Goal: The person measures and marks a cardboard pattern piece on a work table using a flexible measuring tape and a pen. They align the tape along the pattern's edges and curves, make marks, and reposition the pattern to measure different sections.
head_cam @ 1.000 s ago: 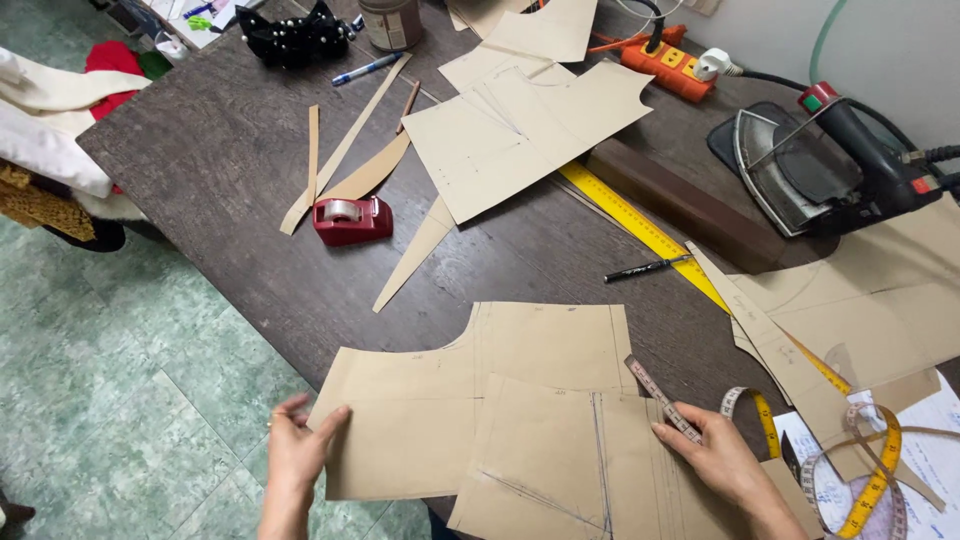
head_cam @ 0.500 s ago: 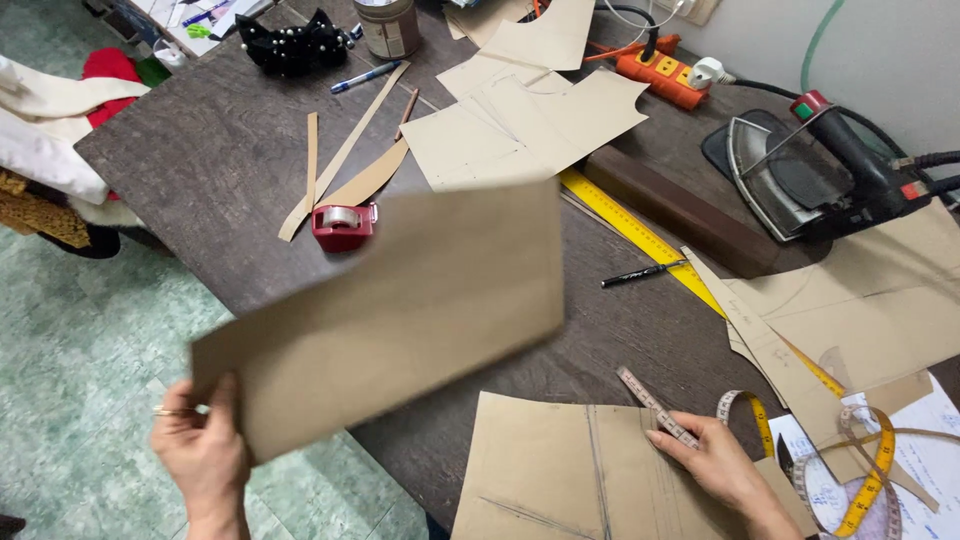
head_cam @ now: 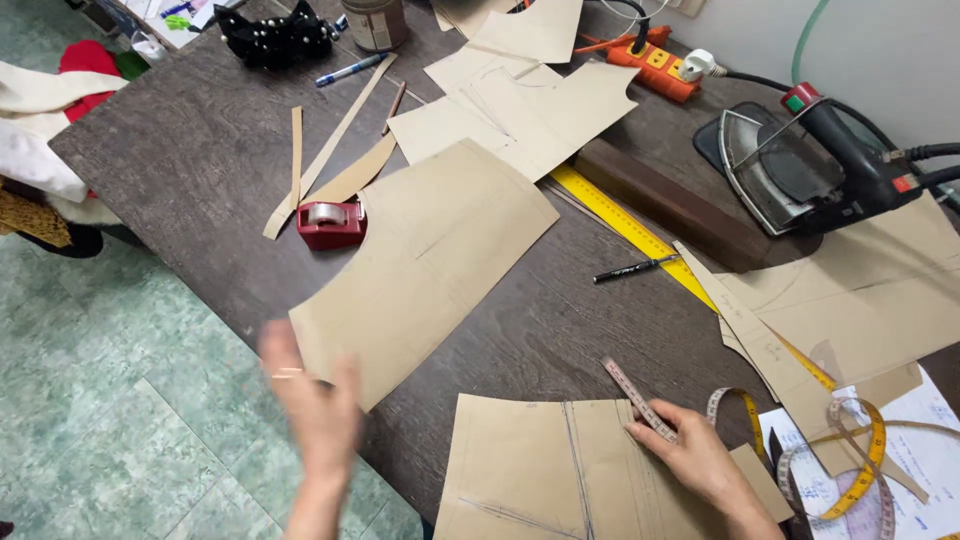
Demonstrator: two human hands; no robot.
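The left hand [head_cam: 312, 415] is blurred, fingers spread and holding nothing, just off the near edge of a large tan pattern piece [head_cam: 425, 265] lying flat on the dark worktop [head_cam: 190, 150]. The right hand [head_cam: 700, 460] presses on a second pattern piece [head_cam: 540, 470] at the worktop's near edge, fingers curled around a short ruler [head_cam: 632, 395]. A red tape dispenser [head_cam: 330, 222] touches the large piece's far-left edge. A yellow ruler [head_cam: 620, 218] and black pen [head_cam: 632, 268] lie to its right, a yellow tape measure [head_cam: 850, 450] beside the right hand.
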